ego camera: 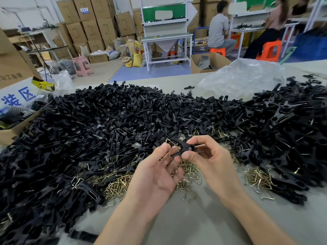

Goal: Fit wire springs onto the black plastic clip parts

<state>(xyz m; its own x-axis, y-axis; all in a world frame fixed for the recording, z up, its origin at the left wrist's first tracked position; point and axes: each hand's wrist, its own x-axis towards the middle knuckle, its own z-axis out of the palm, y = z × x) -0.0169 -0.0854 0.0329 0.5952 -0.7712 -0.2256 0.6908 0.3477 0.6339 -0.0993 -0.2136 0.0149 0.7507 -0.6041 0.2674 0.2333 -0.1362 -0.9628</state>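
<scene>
A black plastic clip [182, 147] is held above the table between both hands. My right hand [210, 156] pinches its right end with thumb and fingers. My left hand [157, 172] is palm up, its fingertips at the clip's left end, where a brass wire spring [170, 142] sits against the clip. Loose wire springs [187, 175] lie in a heap under the hands. A huge pile of black clip parts [99, 131] covers the table's left and middle.
More black clips [292, 131] are piled at the right, with another patch of springs [256, 177]. A cardboard box [10, 133] stands at the left edge, a clear plastic bag [244, 76] at the back. People sit at benches far behind.
</scene>
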